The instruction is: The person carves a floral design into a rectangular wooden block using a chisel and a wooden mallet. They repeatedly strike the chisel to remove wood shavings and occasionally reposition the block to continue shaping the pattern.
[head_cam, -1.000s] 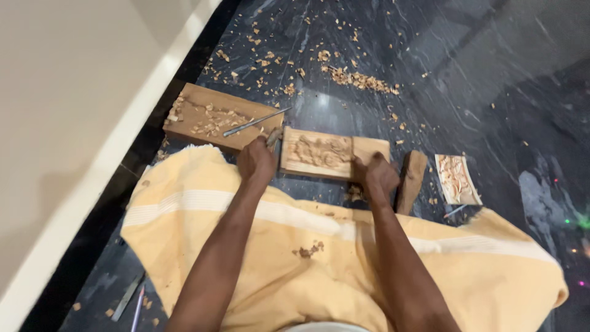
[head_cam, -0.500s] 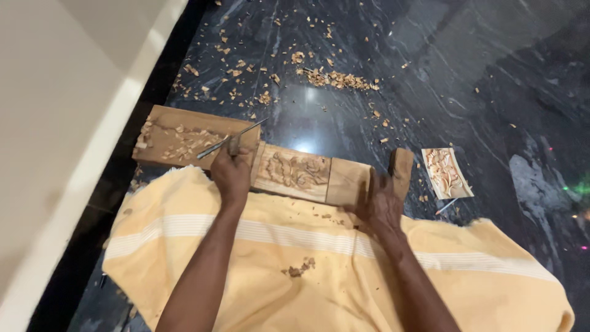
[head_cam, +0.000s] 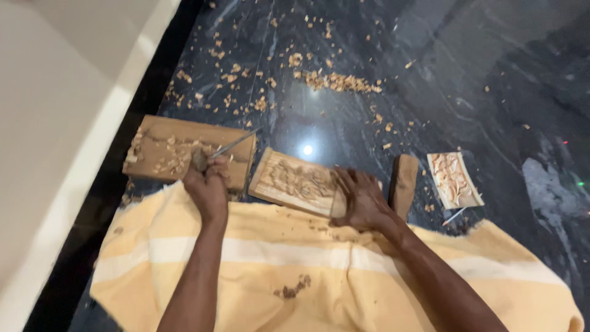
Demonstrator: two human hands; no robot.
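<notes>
My left hand (head_cam: 208, 184) is closed around a chisel (head_cam: 230, 146), its thin metal shaft angled over the plank (head_cam: 184, 154) strewn with chips. My right hand (head_cam: 362, 200) presses flat, fingers spread, on the right end of the carved panel (head_cam: 295, 181), which lies on the dark floor (head_cam: 344, 55) at the edge of the yellow cloth (head_cam: 319, 276). I judge the panel stiff and light, its relief easily chipped, so it is best held by the plain edges. The chisel looks slim and sharp; gripping low on the handle suits it. A wooden block (head_cam: 404, 181) stands just beside my right hand, a smaller carving (head_cam: 453, 178) lies further right, and shavings (head_cam: 338, 81) litter the floor beyond.
</notes>
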